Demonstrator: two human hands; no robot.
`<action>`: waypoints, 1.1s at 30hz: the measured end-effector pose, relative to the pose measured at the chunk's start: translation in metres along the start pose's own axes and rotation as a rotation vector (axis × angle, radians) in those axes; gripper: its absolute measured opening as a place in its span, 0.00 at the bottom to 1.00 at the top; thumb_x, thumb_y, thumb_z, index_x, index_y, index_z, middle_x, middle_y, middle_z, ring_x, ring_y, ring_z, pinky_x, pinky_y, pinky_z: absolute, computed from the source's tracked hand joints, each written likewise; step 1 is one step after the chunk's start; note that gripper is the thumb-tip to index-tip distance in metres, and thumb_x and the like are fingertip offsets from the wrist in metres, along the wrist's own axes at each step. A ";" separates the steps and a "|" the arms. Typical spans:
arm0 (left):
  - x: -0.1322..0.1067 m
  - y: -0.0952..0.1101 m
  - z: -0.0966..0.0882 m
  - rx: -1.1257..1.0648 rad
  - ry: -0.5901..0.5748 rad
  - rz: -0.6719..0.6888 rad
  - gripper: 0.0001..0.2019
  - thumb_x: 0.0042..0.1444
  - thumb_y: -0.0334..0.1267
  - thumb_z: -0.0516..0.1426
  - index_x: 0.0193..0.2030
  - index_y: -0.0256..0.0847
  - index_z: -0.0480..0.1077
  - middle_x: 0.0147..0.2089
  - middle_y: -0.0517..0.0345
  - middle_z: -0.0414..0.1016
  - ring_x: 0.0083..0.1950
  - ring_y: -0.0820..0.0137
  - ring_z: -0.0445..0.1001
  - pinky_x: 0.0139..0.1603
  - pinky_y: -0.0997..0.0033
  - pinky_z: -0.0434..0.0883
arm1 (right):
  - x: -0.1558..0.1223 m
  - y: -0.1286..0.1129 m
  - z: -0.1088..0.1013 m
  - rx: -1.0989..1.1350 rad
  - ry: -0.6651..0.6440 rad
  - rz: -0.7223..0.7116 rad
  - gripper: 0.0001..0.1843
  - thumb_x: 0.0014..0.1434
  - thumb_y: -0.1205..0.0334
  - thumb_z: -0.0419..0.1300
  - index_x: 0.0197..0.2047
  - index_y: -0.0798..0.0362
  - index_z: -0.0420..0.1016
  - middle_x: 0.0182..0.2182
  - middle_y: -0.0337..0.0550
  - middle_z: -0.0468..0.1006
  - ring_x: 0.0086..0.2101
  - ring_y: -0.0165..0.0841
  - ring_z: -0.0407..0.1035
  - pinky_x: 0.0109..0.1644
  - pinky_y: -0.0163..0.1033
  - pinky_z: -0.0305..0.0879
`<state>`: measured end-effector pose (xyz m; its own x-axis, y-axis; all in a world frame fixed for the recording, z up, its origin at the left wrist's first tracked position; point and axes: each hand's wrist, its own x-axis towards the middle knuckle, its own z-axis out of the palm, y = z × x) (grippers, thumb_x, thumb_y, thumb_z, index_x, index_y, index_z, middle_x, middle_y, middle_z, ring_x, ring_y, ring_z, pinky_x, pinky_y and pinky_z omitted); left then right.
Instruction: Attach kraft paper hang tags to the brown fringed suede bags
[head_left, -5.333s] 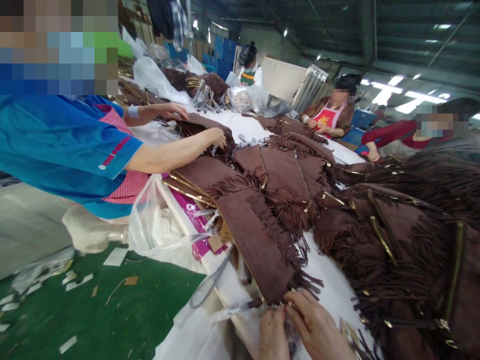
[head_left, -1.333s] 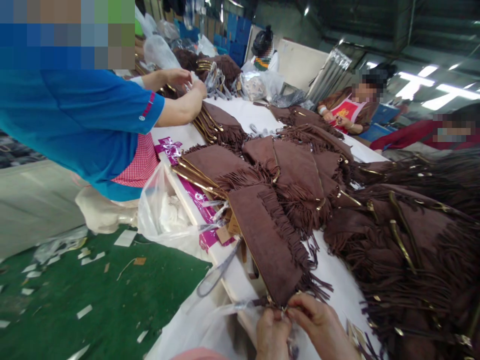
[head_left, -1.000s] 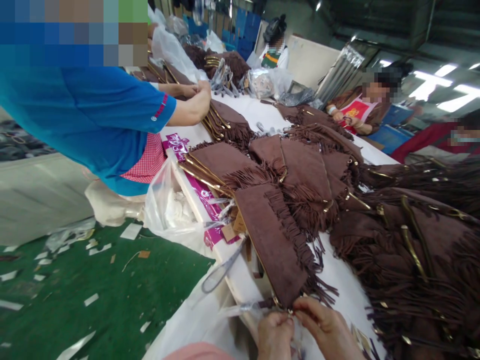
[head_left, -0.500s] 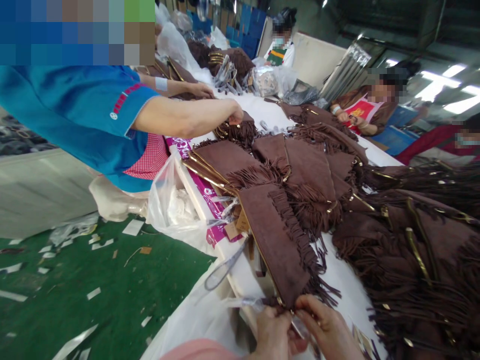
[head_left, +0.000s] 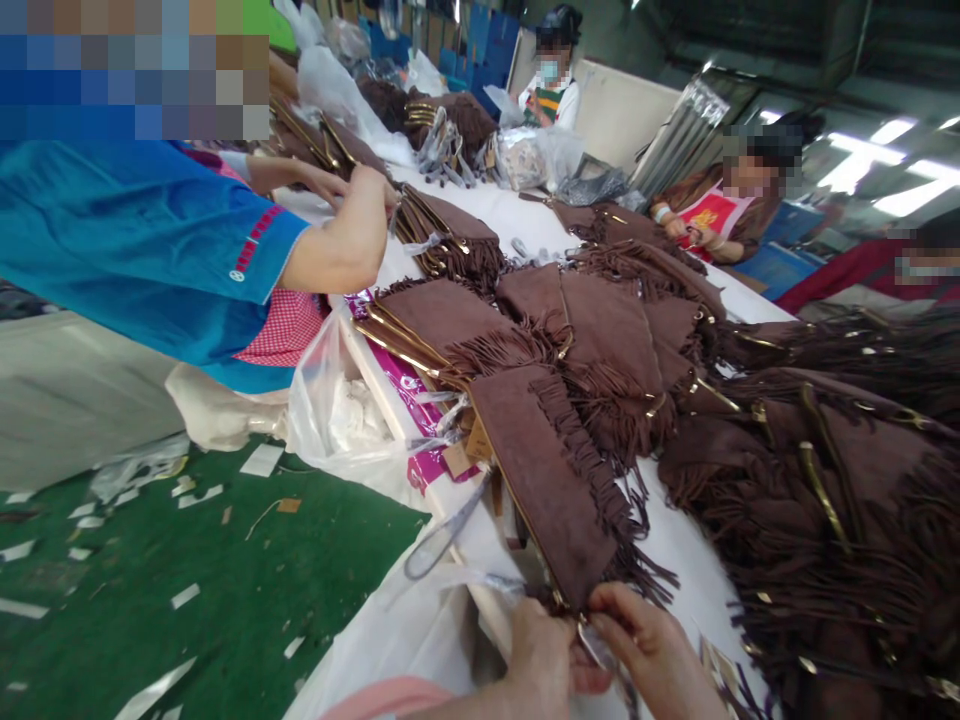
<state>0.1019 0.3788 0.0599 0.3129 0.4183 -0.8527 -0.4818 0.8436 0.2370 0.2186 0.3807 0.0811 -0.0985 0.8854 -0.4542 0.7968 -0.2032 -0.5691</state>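
A brown fringed bag (head_left: 541,470) with a gold zip along its left edge lies at the near end of the table, one corner towards me. At that corner my left hand (head_left: 540,645) is closed, its fingertips mostly hidden. My right hand (head_left: 654,645) pinches beside it, thumb and fingers against a shiny metal clip (head_left: 592,640). A dark strap hangs below the clip. Tan paper tags (head_left: 469,450) and a grey wrapped loop (head_left: 442,545) lie along the bag's zip side.
More fringed bags are heaped on the white table (head_left: 697,540), with a big dark pile (head_left: 810,480) at right. A co-worker in a blue shirt (head_left: 150,240) handles bags at left. Other people stand farther back. Scraps litter the green floor (head_left: 225,570); a plastic bag (head_left: 337,420) hangs at the table edge.
The co-worker's arms have drawn back to the left, uncovering a stack of bags. My hands stay at the same bag corner, with little finger movement.
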 end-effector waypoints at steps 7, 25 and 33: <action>-0.004 -0.004 0.001 0.044 0.022 0.022 0.09 0.52 0.30 0.45 0.41 0.34 0.59 0.28 0.50 0.73 0.24 0.69 0.71 0.26 0.71 0.67 | -0.005 0.002 0.000 0.027 0.030 -0.036 0.10 0.56 0.55 0.47 0.31 0.49 0.66 0.24 0.36 0.73 0.28 0.32 0.68 0.32 0.35 0.63; 0.006 -0.002 -0.003 0.096 -0.059 -0.001 0.11 0.46 0.32 0.52 0.38 0.32 0.67 0.28 0.50 0.73 0.22 0.72 0.68 0.24 0.70 0.66 | -0.006 0.009 0.002 0.091 0.042 -0.001 0.08 0.55 0.57 0.49 0.31 0.49 0.66 0.24 0.35 0.71 0.28 0.32 0.66 0.31 0.35 0.61; 0.006 -0.006 -0.006 0.035 -0.111 0.029 0.13 0.38 0.33 0.54 0.34 0.32 0.68 0.26 0.50 0.73 0.24 0.68 0.70 0.26 0.68 0.66 | -0.009 0.007 0.000 0.120 0.057 -0.001 0.08 0.55 0.56 0.50 0.31 0.49 0.66 0.24 0.35 0.72 0.27 0.32 0.66 0.31 0.35 0.61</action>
<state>0.1016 0.3740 0.0501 0.3892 0.4755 -0.7890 -0.4636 0.8412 0.2783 0.2250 0.3712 0.0809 -0.0627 0.9071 -0.4162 0.7191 -0.2481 -0.6491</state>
